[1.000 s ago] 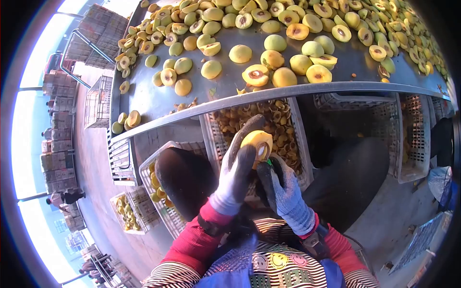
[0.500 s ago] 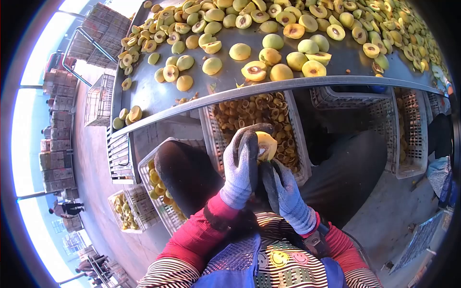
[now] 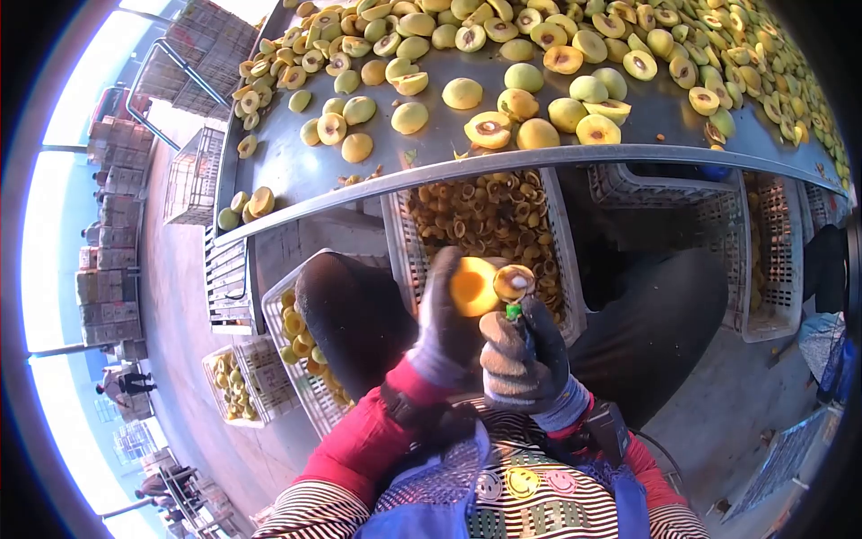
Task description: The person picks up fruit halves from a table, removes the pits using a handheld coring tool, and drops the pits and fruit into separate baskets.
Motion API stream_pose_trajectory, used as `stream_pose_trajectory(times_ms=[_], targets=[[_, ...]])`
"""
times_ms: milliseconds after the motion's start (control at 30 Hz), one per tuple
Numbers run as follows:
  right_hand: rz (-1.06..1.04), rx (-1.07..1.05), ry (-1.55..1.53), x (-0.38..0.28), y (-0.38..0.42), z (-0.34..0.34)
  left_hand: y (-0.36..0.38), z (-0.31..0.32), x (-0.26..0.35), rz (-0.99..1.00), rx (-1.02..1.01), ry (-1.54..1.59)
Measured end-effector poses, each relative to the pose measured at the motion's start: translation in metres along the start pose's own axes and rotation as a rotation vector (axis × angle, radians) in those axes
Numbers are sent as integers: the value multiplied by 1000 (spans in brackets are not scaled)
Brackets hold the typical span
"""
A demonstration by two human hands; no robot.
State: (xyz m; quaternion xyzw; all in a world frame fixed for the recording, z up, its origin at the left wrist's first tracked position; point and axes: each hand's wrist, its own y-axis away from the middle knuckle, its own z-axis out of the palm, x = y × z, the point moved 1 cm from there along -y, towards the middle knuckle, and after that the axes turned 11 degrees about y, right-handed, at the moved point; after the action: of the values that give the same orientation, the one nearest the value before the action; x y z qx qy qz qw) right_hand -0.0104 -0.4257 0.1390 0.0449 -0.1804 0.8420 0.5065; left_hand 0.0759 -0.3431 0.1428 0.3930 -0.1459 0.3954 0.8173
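Observation:
In my gloved left hand (image 3: 440,314) is a yellow peach half (image 3: 473,287), its cut face turned up with a smooth orange hollow in the middle. My right hand (image 3: 530,359), gloved too, has its fingers wrapped round a small hand tool with a green collar (image 3: 513,312). At the tool's top end sits a round cut-out piece with the pit (image 3: 514,283), just right of the peach half. The tool's working end is hidden behind that piece. Both hands are above a crate (image 3: 555,225) of brown scooped-out pits and scraps.
A metal table (image 3: 296,184) ahead carries many peach halves (image 3: 539,135), heaped at the back. Left of my knee is a crate of yellow halves (image 3: 301,346); a smaller crate (image 3: 235,386) stands beyond it. Other crates (image 3: 772,260) stand right. People and stacked crates are far left.
The cut-out piece with the pit has come out of the peach half and now sits on the tool. My hands have moved slightly apart, and the hollow now shows.

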Motion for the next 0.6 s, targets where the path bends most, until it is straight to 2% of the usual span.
stream_pose_trajectory(times_ms=[33, 67, 100, 133, 167, 200, 267, 333, 400, 433, 467, 500, 533, 600], targets=[[-2, 92, -14, -3, 2, -2, 5, -6, 18, 105, 122, -61], [-6, 181, -24, -7, 2, -4, 1, -64, 26, 529, 139, -501], [12, 111, -47, -7, 3, -10, 4, -54, 50, 899, 154, -472], [16, 107, -37, -6, 4, -11, 24, -56, 106, 613, 101, -410], [40, 157, 9, -7, 4, -11, 30, -77, 144, 810, 319, -576], [61, 208, 51, -9, 5, -10, 38, -97, 182, 904, 377, -976], [71, 253, 100, -13, 2, -12, 40, -103, 222, 387, 835, -1923], [47, 244, 93, -16, -2, -24, 25, -94, 222, 632, 734, -2040], [40, 311, 122, -17, -8, -26, -7, -31, 191, 913, 421, -1706], [19, 372, 213, -18, -9, -30, -26, 1, 169, 872, 279, -1543], [-5, 431, 306, -22, -12, -32, -50, 24, 148, 841, 201, -1524], [34, 683, 305, -23, -16, -19, -84, 42, 135, 694, 130, -1625], [34, 689, 309, -26, -16, -18, -115, 57, 121, 602, 85, -1704], [35, 633, 373, -33, -12, -17, -173, 65, 86, 642, -1, -1852]])
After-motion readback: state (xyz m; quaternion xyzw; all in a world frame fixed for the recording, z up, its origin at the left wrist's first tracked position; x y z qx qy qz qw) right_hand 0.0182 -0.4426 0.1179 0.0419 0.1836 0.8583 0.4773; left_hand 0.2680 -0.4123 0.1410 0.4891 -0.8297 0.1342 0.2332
